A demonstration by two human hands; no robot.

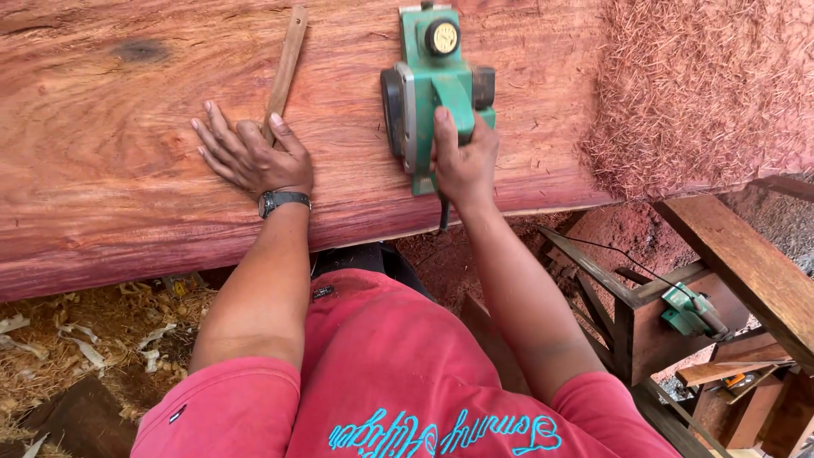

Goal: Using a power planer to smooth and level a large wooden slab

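shavings (695,93) beside planer (434,80); stick (286,64)

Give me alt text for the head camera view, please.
A person's right hand grips a green electric planer on a wide reddish wood slab, while the left hand rests flat beside a thin wooden stick. Shavings pile at right.

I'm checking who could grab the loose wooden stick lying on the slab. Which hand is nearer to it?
Left. The left hand lies flat on the slab with the wooden stick at its fingers; the right hand grips the green planer, well off to the stick's right.
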